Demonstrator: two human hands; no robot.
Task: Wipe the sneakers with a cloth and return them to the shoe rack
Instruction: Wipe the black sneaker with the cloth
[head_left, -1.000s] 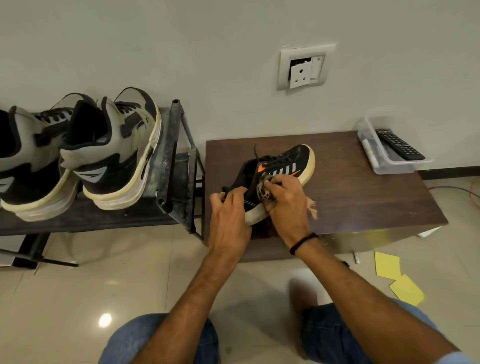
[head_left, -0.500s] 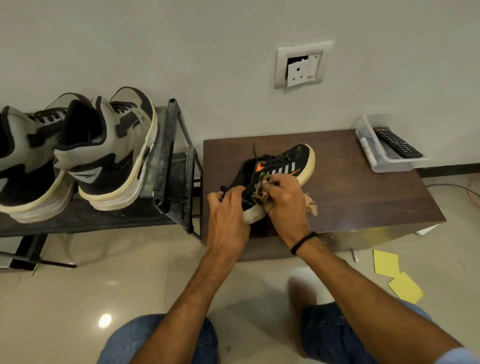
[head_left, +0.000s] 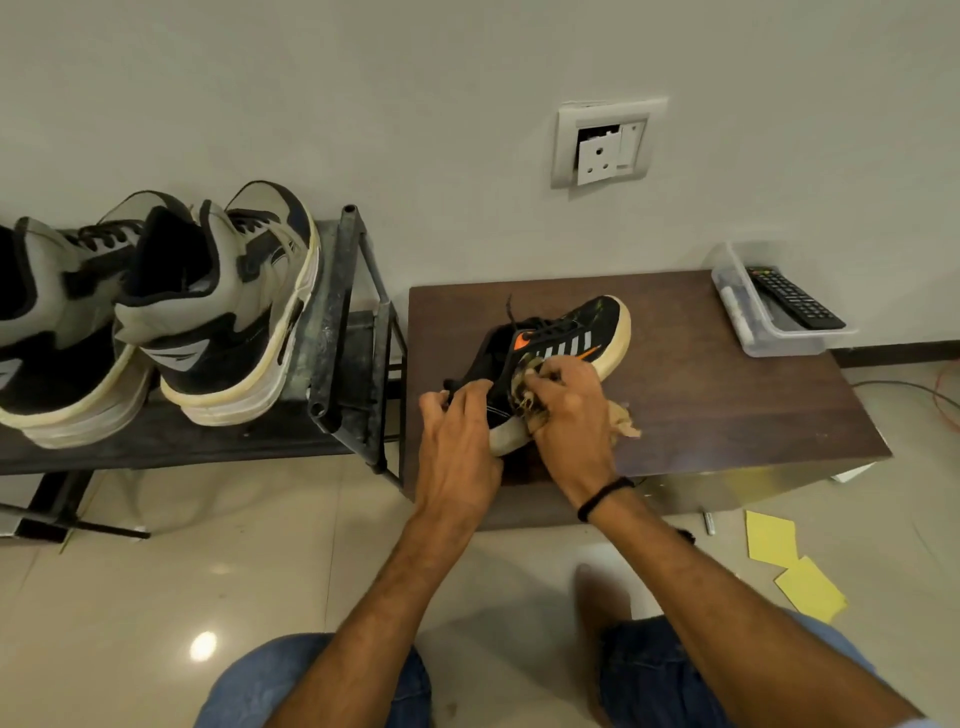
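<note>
Head view, looking down on the seated person's bare forearms.

- Dark metal shoe rack (head_left: 332, 332) stood at left against the wall. A pair of grey-and-black high-top sneakers (head_left: 223, 312) sat on its top shelf, heels toward the camera.
- Low brown wooden table (head_left: 727, 415) stood just right of the rack, far edge at the wall.
- Black sneaker (head_left: 582, 327), with orange logo, white stripes and cream sole, lay on the table's near left part, toe pointing far-right. It looked tipped onto its side, sole edge showing.
- Left hand (head_left: 457, 441): fingers curled over the heel and collar, steadying the shoe.
- Right hand (head_left: 571, 410): closed round a bunched tan cloth (head_left: 623, 422) and pressing it to the shoe's side by the stripes. A loose end stuck out to the right.
- Clear plastic box (head_left: 748, 332) sat at the table's far right corner with a black remote (head_left: 795, 299) lying in it.
- Yellow paper notes (head_left: 771, 538) lay on the floor at near right.

Judgement: wiping step in hand, mid-panel of the black shoe. The toe and sole rim looked marked, so the next move likely calls for working the cloth forward while the left hand braces the heel. After that comes the carry left to the rack. Its mate was not in view.
</note>
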